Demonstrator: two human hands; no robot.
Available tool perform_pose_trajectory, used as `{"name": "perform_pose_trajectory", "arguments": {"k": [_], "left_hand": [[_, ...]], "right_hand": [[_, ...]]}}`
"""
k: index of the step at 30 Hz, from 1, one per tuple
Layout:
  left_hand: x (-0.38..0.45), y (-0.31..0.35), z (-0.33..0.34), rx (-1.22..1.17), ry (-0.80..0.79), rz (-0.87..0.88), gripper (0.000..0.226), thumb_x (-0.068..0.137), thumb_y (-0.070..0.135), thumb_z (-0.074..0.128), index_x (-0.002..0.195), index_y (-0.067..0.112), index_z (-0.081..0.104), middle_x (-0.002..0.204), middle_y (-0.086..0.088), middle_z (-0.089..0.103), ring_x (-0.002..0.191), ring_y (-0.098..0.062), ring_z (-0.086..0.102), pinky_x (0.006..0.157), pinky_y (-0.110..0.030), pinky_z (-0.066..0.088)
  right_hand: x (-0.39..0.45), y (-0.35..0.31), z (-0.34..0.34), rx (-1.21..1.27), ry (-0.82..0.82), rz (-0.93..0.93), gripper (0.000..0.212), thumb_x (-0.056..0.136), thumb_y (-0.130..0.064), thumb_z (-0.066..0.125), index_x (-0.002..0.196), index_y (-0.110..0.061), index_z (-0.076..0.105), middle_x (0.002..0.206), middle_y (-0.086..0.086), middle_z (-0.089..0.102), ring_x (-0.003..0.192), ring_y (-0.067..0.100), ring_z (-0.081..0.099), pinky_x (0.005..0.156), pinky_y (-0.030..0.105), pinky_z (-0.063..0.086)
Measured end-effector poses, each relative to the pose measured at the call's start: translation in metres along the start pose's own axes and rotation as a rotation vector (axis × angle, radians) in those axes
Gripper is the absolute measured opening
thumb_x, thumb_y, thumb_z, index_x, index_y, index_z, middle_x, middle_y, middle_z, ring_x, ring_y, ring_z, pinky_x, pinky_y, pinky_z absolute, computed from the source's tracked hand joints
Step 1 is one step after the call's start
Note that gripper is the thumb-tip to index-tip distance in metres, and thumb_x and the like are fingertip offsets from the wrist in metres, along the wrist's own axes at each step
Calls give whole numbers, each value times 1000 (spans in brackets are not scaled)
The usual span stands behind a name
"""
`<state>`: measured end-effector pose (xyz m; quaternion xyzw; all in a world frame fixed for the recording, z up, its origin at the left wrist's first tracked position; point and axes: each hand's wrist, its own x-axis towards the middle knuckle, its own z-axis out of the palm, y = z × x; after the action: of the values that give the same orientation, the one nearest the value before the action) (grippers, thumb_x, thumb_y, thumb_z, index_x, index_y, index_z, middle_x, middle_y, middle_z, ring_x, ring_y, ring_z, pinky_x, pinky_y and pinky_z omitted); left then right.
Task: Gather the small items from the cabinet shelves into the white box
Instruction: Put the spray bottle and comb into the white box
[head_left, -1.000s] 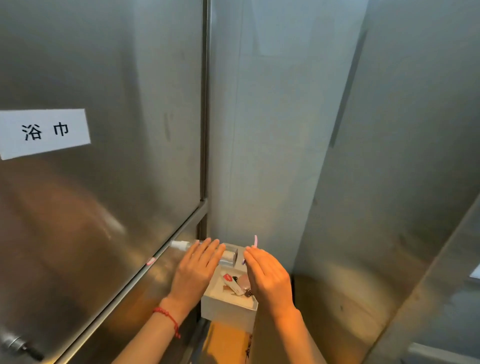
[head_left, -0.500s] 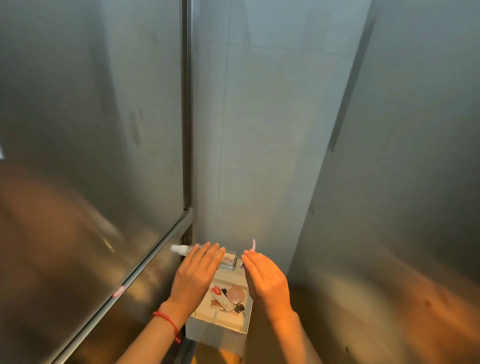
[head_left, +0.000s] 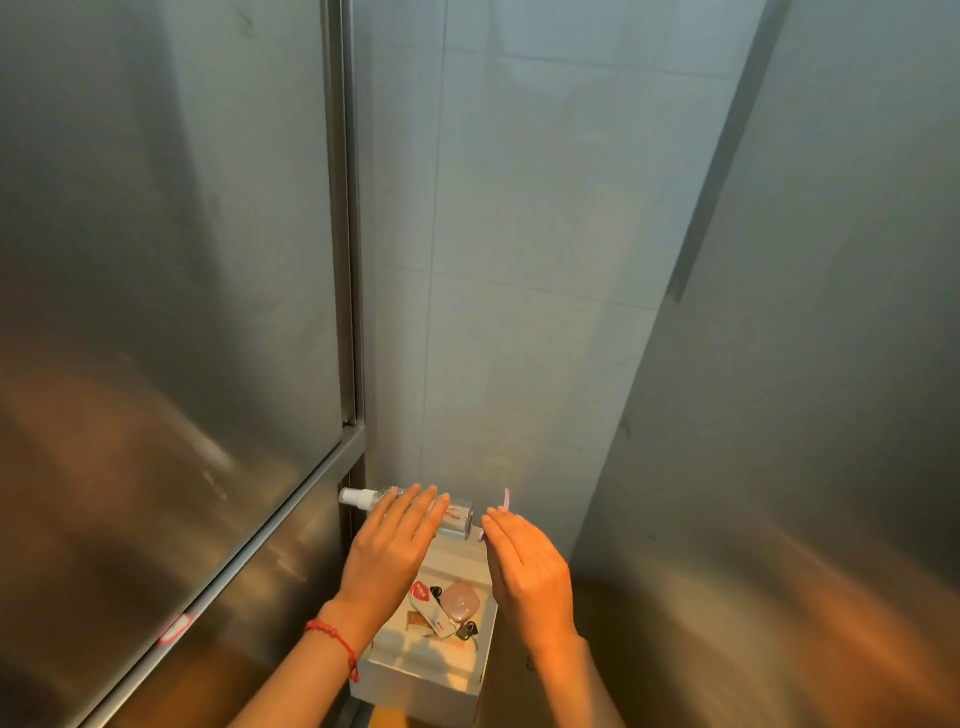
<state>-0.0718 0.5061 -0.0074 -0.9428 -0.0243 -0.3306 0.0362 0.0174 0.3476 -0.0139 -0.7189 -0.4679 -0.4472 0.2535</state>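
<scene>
The white box (head_left: 415, 686) sits low in the middle of the view, between my two hands. My left hand (head_left: 389, 551) is against its left side, fingers straight and lying over a clear spray bottle (head_left: 363, 497) that rests across the far rim. My right hand (head_left: 524, 566) presses the right side, fingers straight. A lilac strip (head_left: 505, 500) pokes up behind its fingertips. Inside lie a pink round case (head_left: 462, 605), a white tube with a red label (head_left: 426, 603) and a small black item (head_left: 466, 630). Both thumbs are hidden.
A shut steel cabinet door (head_left: 156, 312) fills the left, with its frame post (head_left: 343, 208) beside the box. A pale tiled wall (head_left: 519, 260) stands straight ahead and another steel panel (head_left: 805, 364) on the right. Orange floor (head_left: 387, 719) shows below the box.
My view has swung right and the paper label on the left door has left the frame. Hands and box stay together; more of the box's inside shows now.
</scene>
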Motion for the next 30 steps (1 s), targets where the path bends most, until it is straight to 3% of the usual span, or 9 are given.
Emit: {"name": "perform_pose_trajectory", "arguments": {"k": [6, 10, 14, 23, 26, 28, 30], "left_hand": [[9, -8, 23, -32, -11, 31, 77, 42, 25, 96, 111, 6, 69, 110, -12, 69, 102, -28, 67, 84, -47, 52], [12, -19, 37, -50, -9, 65, 75, 43, 21, 95, 110, 5, 69, 109, -12, 70, 101, -28, 67, 85, -47, 52], [14, -28, 53, -74, -18, 86, 76, 40, 22, 96, 110, 5, 69, 108, -12, 70, 100, -28, 67, 85, -47, 52], [1, -34, 94, -120, -66, 107, 74, 34, 17, 96, 102, 4, 72, 102, -14, 71, 95, -30, 69, 78, -50, 55], [-2, -36, 111, -129, -91, 73, 77, 32, 20, 97, 104, 4, 72, 104, -14, 71, 96, -31, 68, 77, -51, 54], [-5, -36, 121, -118, -118, 64, 78, 32, 22, 97, 104, 4, 72, 105, -14, 71, 97, -30, 68, 78, -50, 54], [-8, -38, 132, -104, -116, 72, 75, 33, 22, 97, 102, 4, 72, 103, -14, 71, 96, -29, 69, 78, -50, 53]], "right_hand": [[-4, 7, 13, -17, -25, 52, 40, 100, -19, 38, 94, -3, 75, 95, 10, 73, 88, 19, 71, 82, 30, 55], [-7, 8, 23, -40, -61, 92, 15, 82, -9, 67, 93, -2, 75, 95, 10, 73, 88, 20, 71, 82, 30, 56], [-8, 9, 34, -51, -149, 117, 38, 56, -4, 89, 91, -2, 75, 94, 11, 73, 88, 20, 71, 80, 31, 56], [-36, 11, 66, 21, -314, 199, 45, 48, -6, 92, 90, -3, 76, 95, 11, 73, 88, 20, 71, 83, 30, 53], [-47, 19, 81, 42, -332, 201, 40, 54, -6, 88, 91, -3, 76, 96, 11, 73, 89, 20, 71, 85, 31, 51], [-56, 21, 91, 24, -313, 188, 20, 72, -6, 74, 92, -2, 75, 97, 13, 72, 89, 22, 71, 84, 34, 53], [-65, 23, 102, 28, -298, 186, 20, 85, -9, 59, 93, -1, 75, 98, 13, 72, 91, 23, 70, 83, 36, 54]]}}
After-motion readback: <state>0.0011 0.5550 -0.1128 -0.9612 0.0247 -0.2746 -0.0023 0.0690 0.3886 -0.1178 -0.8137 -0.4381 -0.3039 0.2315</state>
